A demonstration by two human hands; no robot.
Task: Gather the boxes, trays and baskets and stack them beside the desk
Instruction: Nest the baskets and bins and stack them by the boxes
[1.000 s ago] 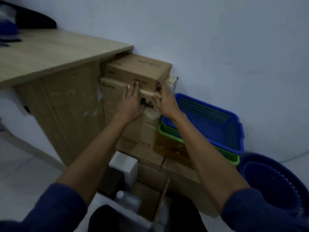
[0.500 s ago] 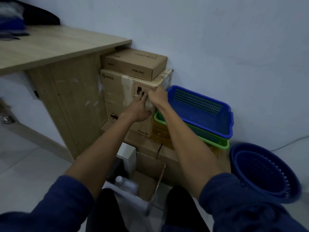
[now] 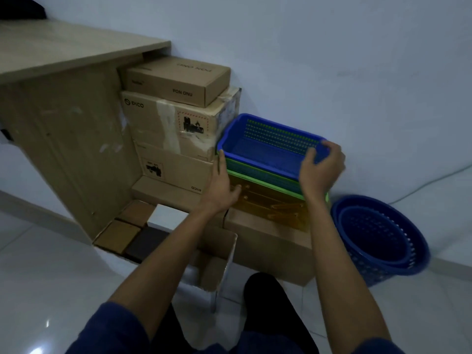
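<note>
Beside the desk (image 3: 63,53), cardboard boxes stand stacked: a flat PON ONU box (image 3: 176,77) on top of a taped PICO box (image 3: 153,118), with another PICO box (image 3: 176,169) below. To their right a blue tray (image 3: 265,149) sits nested in a green tray (image 3: 265,176) on an amber tray (image 3: 270,201). My right hand (image 3: 320,169) grips the blue tray's right rim, fingers curled over it. My left hand (image 3: 222,185) touches the trays' left end with straight fingers.
A large cardboard box (image 3: 268,241) carries the trays. Two nested round blue baskets (image 3: 378,238) stand on the floor at the right. An open carton (image 3: 217,259) and small white (image 3: 166,217), brown and black boxes lie in front. A cable runs along the wall.
Both hands left the front of the taped PICO box and moved right, to the two ends of the blue tray. The view has pulled back.
</note>
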